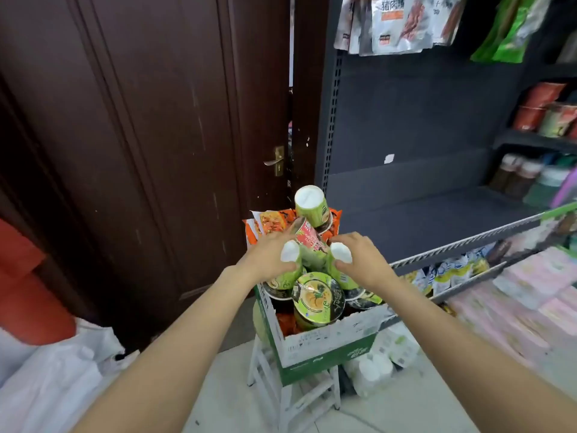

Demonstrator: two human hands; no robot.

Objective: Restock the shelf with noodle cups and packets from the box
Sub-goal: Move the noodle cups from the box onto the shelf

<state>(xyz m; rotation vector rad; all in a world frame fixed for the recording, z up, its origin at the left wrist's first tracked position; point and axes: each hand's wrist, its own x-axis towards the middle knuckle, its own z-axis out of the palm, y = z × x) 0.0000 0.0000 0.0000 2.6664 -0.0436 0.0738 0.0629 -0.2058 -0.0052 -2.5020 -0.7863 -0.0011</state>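
Note:
A green and white cardboard box stands on a white stool, full of noodle cups and orange packets. My left hand grips an upturned green cup by its white base. My right hand grips another upturned green cup the same way. Between my hands a red cup lies tilted, and behind it a third green cup leans bottom up. A green cup with its lid facing me sits at the front of the box. The dark shelf to the right is bare.
A dark wooden door stands behind the box. White plastic bags lie at the lower left. Snack packets hang above the shelf. Cups and jars fill the far right shelves; a lower shelf holds pale packets.

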